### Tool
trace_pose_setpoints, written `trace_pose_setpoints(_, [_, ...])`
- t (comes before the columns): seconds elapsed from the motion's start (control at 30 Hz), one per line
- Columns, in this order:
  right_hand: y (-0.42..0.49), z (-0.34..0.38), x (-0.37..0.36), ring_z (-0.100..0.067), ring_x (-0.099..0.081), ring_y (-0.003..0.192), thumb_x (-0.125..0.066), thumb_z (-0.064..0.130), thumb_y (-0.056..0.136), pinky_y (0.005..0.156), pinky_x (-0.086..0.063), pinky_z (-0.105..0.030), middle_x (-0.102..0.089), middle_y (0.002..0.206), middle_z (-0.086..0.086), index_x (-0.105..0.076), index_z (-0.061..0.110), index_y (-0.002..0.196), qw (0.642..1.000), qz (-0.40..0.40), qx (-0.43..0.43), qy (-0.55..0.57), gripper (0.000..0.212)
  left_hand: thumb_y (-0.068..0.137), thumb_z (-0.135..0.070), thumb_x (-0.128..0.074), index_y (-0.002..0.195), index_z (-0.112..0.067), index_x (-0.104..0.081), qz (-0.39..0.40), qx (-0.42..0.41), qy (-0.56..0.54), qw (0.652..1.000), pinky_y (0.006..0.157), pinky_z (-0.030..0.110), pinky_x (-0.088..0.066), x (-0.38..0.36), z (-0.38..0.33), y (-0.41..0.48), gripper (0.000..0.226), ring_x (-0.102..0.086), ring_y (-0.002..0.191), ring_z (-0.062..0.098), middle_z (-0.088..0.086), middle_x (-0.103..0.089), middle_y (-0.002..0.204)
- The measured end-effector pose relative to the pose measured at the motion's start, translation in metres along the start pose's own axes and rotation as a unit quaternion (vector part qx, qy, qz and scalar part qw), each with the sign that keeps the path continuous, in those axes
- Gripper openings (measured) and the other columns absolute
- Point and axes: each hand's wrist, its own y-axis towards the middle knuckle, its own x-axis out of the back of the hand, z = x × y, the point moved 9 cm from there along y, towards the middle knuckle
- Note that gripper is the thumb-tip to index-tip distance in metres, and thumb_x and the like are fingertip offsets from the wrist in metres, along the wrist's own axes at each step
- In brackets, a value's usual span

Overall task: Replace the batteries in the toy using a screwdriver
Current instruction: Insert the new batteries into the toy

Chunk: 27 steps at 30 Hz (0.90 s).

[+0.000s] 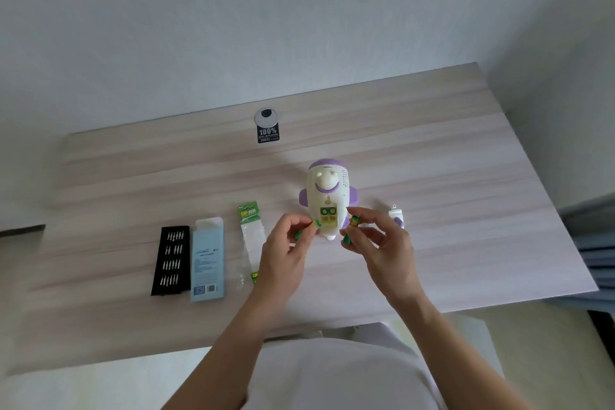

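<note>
Toy [327, 191] lies lengthwise, head away, battery compartment [328, 217] upward.

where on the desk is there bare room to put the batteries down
Free: the wide strip between the toy and the far edge, beside the cable grommet; also right of the battery cover. Crowded: the near-left row of bit tray, blue box and battery pack.

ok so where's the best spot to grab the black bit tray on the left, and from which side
Take the black bit tray across its two long edges, near the middle, coming down from above. It lies flat on the table, long and narrow, so a hand spans the width easily. The blue box lies close along its right edge, so sliding it left first probably gives the fingers room.
</note>
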Motion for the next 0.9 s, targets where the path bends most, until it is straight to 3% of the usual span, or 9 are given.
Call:
trace_pose_setpoints(0.1, [0.001, -0.002, 0.000, -0.021, -0.071, 0.083, -0.069, 0.000, 0.089, 0.077, -0.062, -0.036, -0.067, 0.101, -0.013, -0.072, 0.014, 0.113, 1.000, 0.000, 0.006, -0.018, 0.027, 0.098, -0.011, -0.061, 0.097, -0.024, -0.063, 0.007, 0.012, -0.027, 1.000, 0.067, 0.021, -0.053, 0.001, 0.004, 0.003, 0.013, -0.060, 0.074, 0.003, -0.018, -0.068, 0.087])
trace_pose_setpoints(0.23, [0.007, -0.004, 0.003, -0.020, -0.072, 0.083, -0.070, 0.001, 0.089, 0.080, -0.062, -0.043, -0.069, 0.102, -0.011, -0.072, 0.015, 0.112, 0.999, -0.007, 0.006, -0.040, 0.028, 0.092, 0.000, -0.066, 0.093, -0.022, -0.071, -0.002, 0.008, -0.020, 1.000, 0.075, 0.019, -0.051, 0.002, 0.006, 0.010, 0.022, -0.063, 0.077, 0.007, 0.004, -0.067, 0.102])
trace_pose_setpoints(0.4, [0.010, -0.003, 0.002, -0.019, -0.073, 0.083, -0.071, 0.002, 0.087, 0.081, -0.060, -0.047, -0.069, 0.101, -0.007, -0.072, 0.017, 0.111, 0.997, -0.007, 0.010, -0.070, 0.028, 0.090, 0.001, -0.068, 0.109, -0.019, -0.067, 0.007, -0.013, -0.009, 1.000, 0.080, 0.015, -0.050, 0.001, 0.001, 0.016, 0.027, -0.065, 0.089, 0.003, -0.006, -0.071, 0.103])
trace_pose_setpoints(0.53, [0.011, -0.002, -0.002, -0.016, -0.073, 0.081, -0.072, 0.000, 0.087, 0.081, -0.061, -0.046, -0.069, 0.102, -0.007, -0.072, 0.018, 0.110, 0.997, -0.013, 0.015, -0.079, 0.029, 0.082, 0.007, -0.076, 0.100, -0.012, -0.061, -0.018, -0.013, -0.056, 0.998, 0.081, 0.017, -0.053, 0.005, -0.001, 0.019, 0.030, -0.071, 0.091, 0.009, 0.002, -0.073, 0.099])
trace_pose_setpoints(0.67, [0.013, 0.001, -0.004, -0.010, -0.071, 0.079, -0.072, 0.000, 0.086, 0.079, -0.061, -0.038, -0.069, 0.104, -0.006, -0.071, 0.022, 0.112, 0.995, -0.020, 0.031, -0.093, 0.034, 0.079, 0.010, -0.077, 0.088, -0.016, -0.061, -0.007, -0.035, -0.068, 0.997, 0.080, 0.021, -0.055, 0.004, -0.007, 0.022, 0.031, -0.073, 0.088, 0.011, 0.003, -0.074, 0.096])
trace_pose_setpoints(0.8, [0.019, 0.000, -0.004, -0.012, -0.071, 0.083, -0.072, 0.003, 0.088, 0.075, -0.057, -0.024, -0.067, 0.103, -0.003, -0.069, 0.014, 0.121, 0.992, -0.021, 0.040, -0.120, 0.035, 0.086, 0.005, -0.072, 0.095, -0.015, -0.068, 0.016, -0.088, -0.059, 0.994, 0.082, 0.019, -0.055, 0.000, -0.015, 0.024, 0.023, -0.072, 0.088, 0.009, -0.010, -0.074, 0.091])
trace_pose_setpoints(0.9, [0.022, 0.002, -0.003, -0.009, -0.072, 0.087, -0.072, 0.004, 0.088, 0.074, -0.053, -0.016, -0.062, 0.106, -0.006, -0.072, 0.013, 0.114, 0.989, -0.035, 0.054, -0.131, 0.028, 0.090, 0.003, -0.068, 0.101, -0.010, -0.071, 0.016, -0.112, -0.058, 0.992, 0.084, 0.019, -0.055, -0.002, -0.015, 0.027, 0.018, -0.072, 0.091, 0.009, -0.002, -0.074, 0.095])
